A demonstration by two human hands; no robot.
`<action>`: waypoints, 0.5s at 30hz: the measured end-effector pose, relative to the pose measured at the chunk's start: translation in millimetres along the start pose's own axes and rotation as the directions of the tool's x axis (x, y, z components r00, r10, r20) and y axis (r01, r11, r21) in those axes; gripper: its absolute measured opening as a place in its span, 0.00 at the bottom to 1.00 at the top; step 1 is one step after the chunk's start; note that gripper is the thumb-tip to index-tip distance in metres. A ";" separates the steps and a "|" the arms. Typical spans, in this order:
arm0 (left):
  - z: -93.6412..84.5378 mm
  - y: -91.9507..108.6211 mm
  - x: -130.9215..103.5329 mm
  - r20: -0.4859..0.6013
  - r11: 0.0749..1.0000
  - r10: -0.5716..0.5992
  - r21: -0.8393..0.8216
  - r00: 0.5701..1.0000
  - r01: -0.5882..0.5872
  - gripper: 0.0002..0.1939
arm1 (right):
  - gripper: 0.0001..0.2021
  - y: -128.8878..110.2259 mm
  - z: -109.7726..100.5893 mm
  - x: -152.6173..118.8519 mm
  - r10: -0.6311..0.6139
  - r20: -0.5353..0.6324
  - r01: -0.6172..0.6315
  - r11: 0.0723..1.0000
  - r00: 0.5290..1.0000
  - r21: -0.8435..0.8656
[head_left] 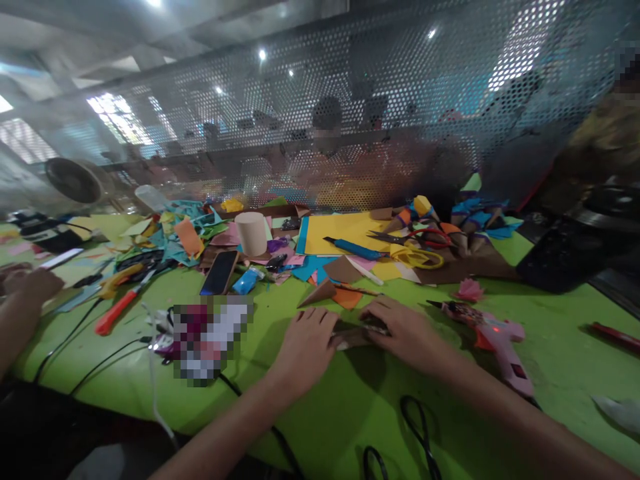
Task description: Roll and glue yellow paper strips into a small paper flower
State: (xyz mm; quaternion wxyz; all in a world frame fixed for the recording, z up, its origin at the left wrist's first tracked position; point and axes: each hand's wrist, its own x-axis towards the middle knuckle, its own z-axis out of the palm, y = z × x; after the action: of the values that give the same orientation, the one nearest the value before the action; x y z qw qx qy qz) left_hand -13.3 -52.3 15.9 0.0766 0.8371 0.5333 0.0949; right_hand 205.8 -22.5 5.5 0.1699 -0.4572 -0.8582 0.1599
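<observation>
A folded strip of brown paper (356,339) lies low over the green table, its two ends in my hands. My left hand (306,343) grips one end with bent fingers, and my right hand (400,328) pinches the other. Fingers hide part of the strip. Just beyond them are a brown folded paper piece (318,293), an orange paper scrap (347,298) and a thin stick (358,289). Right of my right hand lies a pink hot glue gun (507,343), a small red light showing on it, and behind it a pink paper flower (469,289).
Across the back are paper scraps, a pale cylinder (251,233), a phone (220,273), a blue utility knife (354,249) and yellow-handled scissors (417,256). A red-handled cutter (123,310) and another person's hand (35,287) are left. Black cable (423,433) loops in front.
</observation>
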 end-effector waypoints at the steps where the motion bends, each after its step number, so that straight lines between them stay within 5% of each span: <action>1: -0.5 0.9 0.2 0.009 1.000 0.001 -0.012 1.000 -0.001 0.11 | 0.09 0.0 0.7 0.0 -0.003 0.000 0.003 1.000 1.000 0.004; 7: -2.4 2.2 0.0 0.083 0.990 0.009 -0.142 0.996 0.003 0.06 | 0.04 -1.5 -0.5 -0.9 -0.019 0.012 0.019 1.000 1.000 0.013; 15: -2.5 5.7 7.7 -0.052 0.944 0.005 -0.329 0.999 -0.022 0.05 | 0.07 -16.4 -5.9 -2.2 -0.079 -0.012 0.079 0.972 0.997 0.221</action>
State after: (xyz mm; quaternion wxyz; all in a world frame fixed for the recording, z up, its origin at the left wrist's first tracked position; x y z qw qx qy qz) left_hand -5.7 -47.6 20.2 0.2013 0.8134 0.5061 0.2044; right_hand 197.6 -32.3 17.4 0.2275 -0.4013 -0.8522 0.2469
